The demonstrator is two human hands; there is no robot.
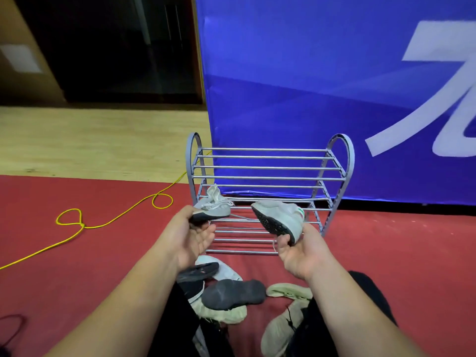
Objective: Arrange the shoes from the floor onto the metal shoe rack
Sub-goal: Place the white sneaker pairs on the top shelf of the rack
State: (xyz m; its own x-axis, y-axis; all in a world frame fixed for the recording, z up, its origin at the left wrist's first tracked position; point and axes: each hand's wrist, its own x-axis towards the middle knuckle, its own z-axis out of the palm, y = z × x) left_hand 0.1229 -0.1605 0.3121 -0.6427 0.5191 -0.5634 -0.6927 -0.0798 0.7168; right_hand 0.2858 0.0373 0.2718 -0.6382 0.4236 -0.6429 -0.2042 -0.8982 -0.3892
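A grey metal shoe rack (pixel 268 167) with bar shelves stands on the red carpet against a blue banner; no shoes lie on its shelves. My left hand (pixel 192 237) grips the heel of a white sneaker (pixel 213 207) in front of the rack's left side. My right hand (pixel 300 251) pinches the heel of another white sneaker with a green heel tab (pixel 282 220), its dark sole tilted toward me, in front of the lower shelves. Several more shoes lie on the carpet by my knees: a dark-soled shoe (pixel 233 293), beige sneakers (pixel 289 291) and a black one (pixel 197 273).
A yellow cord (pixel 110 222) loops across the red carpet at the left. The blue banner (pixel 322 99) rises right behind the rack. Wooden floor (pixel 90 140) lies beyond the carpet at the left. My legs in black trousers (pixel 360 318) frame the shoe pile.
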